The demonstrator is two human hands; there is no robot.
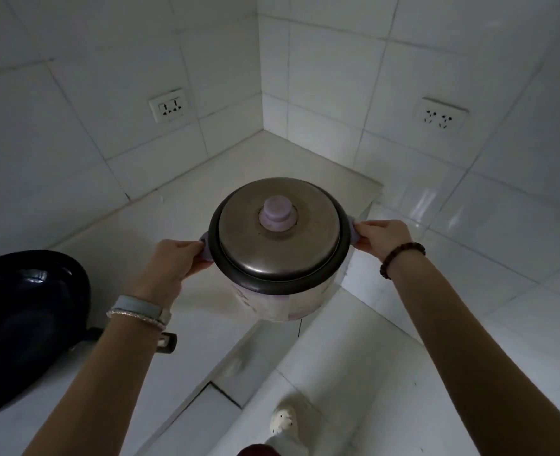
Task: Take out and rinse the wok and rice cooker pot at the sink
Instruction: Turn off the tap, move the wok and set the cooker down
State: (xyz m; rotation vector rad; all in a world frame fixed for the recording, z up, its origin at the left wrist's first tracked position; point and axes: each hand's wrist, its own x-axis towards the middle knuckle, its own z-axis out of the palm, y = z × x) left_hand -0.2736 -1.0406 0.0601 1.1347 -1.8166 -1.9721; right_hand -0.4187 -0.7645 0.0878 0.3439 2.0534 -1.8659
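A rice cooker (280,291) with a white body, a dark rim and a steel lid (278,235) with a lilac knob is at the middle of the view, over the front edge of the white counter. My left hand (173,258) grips its left lilac side handle. My right hand (380,238) grips the right side handle. Whether the cooker rests on the counter or hangs just above it, I cannot tell. A black wok (25,327) lies on the counter at the left, its handle (163,342) pointing right under my left wrist.
The white tiled counter (206,179) runs into a wall corner behind the cooker. Two wall sockets are there, one socket (168,105) at left and another socket (441,116) at right. White floor tiles and a slippered foot (283,419) show below.
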